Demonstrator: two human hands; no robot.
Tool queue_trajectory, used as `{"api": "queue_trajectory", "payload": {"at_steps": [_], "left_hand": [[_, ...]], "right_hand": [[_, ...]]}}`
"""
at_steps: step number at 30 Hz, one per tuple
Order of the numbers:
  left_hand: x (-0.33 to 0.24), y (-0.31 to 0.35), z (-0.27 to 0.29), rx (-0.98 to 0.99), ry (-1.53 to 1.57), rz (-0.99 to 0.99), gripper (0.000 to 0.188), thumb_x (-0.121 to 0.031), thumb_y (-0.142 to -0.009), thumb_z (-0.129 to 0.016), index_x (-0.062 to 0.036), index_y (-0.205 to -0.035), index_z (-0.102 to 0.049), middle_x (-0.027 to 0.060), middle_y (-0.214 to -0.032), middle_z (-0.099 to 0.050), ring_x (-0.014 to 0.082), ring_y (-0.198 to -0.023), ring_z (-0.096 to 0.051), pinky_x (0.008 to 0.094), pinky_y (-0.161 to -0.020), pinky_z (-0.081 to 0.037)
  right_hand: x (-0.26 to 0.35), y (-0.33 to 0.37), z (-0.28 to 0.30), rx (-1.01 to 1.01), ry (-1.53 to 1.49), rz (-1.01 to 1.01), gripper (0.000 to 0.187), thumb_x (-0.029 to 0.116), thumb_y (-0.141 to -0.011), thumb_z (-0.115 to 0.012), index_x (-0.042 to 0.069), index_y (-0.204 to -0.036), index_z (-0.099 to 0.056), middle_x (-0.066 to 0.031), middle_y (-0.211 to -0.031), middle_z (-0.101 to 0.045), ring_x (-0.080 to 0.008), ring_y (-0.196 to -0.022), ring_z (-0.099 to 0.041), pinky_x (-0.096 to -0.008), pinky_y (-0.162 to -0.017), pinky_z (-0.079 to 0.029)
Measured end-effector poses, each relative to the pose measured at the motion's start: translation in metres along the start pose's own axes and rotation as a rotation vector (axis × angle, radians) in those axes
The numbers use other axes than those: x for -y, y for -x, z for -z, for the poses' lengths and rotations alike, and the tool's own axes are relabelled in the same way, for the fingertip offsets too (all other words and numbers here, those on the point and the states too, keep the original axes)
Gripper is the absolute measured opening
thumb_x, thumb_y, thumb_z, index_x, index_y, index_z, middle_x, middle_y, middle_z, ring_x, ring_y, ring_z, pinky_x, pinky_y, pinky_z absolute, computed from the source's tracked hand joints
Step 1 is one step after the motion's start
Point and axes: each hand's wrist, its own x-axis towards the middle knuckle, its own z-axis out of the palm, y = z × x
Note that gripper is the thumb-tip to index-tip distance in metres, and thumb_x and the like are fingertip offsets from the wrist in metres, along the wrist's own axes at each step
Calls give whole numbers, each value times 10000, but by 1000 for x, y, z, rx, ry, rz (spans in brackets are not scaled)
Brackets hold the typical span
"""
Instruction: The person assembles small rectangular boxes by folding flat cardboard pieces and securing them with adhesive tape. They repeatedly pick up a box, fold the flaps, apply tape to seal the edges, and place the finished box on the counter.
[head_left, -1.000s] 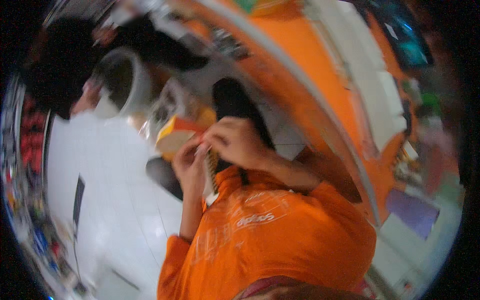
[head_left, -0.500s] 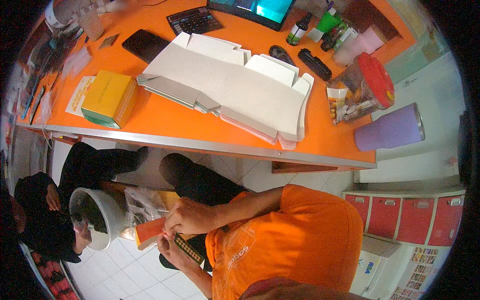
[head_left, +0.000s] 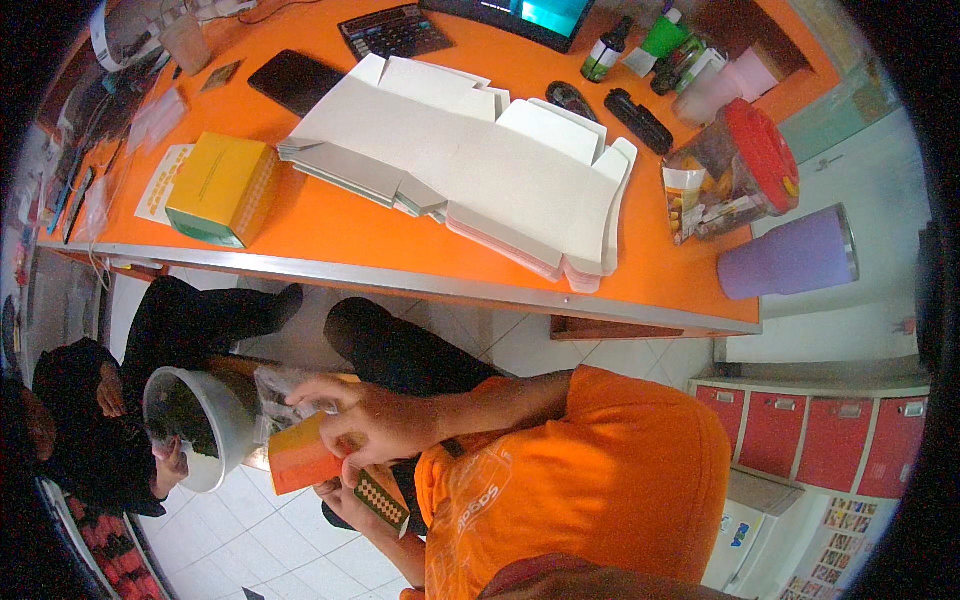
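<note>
Over the floor below the desk, my left hand [head_left: 378, 518] grips a small orange and yellow carton [head_left: 300, 457] from below. A dark green end flap with a pale dotted pattern [head_left: 380, 502] stands out from the carton near that hand. My right hand [head_left: 385, 425] is above the carton, thumb and fingers spread apart, with nothing visible between them. It covers part of the carton, so I cannot tell whether a fingertip touches it. Behind the right hand lies a clear plastic bag [head_left: 272, 395], partly hidden.
On the orange desk [head_left: 380, 255] lie stacked flat white cartons [head_left: 450, 160], a yellow box [head_left: 222, 185], a red-lidded jar [head_left: 735, 170] and a purple tumbler [head_left: 790, 252]. At left, another person in black has a hand [head_left: 172, 465] at a white bucket [head_left: 232, 430] of dark green leafy stuff.
My right hand has lifted from the carton's edge and its fingers have spread. The carton has turned slightly in my left hand, showing more of its orange side. The view has shifted a little.
</note>
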Motion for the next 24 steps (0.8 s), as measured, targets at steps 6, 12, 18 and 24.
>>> {"api": "queue_trajectory", "payload": {"at_steps": [6, 12, 18, 24], "left_hand": [[0, 0, -17, -2, -208, -191, 426, -64, -891, -708, 10, -1271, -531, 149, -1241, -615, 215, -1105, -604, 355, -993, -475], [2, 5, 32, 308, 236, 155, 640, -238, -878, -753, 7, -1387, -452, 150, -1365, -526, 213, -1234, -509, 367, -1064, -391], [-13, 30, -12, 483, -554, 83, 765, -83, -890, -677, -58, -1540, -274, 133, -1540, -347, 248, -1345, -407, 381, -1117, -352], [14, 27, -30, 106, -75, 279, 655, -190, -985, -581, -18, -1529, -261, 154, -1495, -381, 257, -1319, -433, 388, -1081, -388]], "right_hand": [[-39, 3, -5, 354, -471, -301, 448, 296, -631, -910, 42, -740, -558, -134, -998, -679, -267, -936, -666, -382, -765, -545], [-61, 3, -4, 363, -381, -325, 395, 240, -713, -873, 26, -798, -552, -138, -1121, -650, -261, -1064, -619, -372, -834, -566], [-78, 34, -23, 361, -356, -413, 418, 227, -799, -822, 29, -1027, -533, -193, -1270, -603, -275, -1205, -574, -365, -914, -545], [-40, 69, 2, 475, -69, -320, 808, 238, -809, -799, 5, -1426, -332, -226, -1293, -555, -336, -1197, -576, -421, -969, -490]]}}
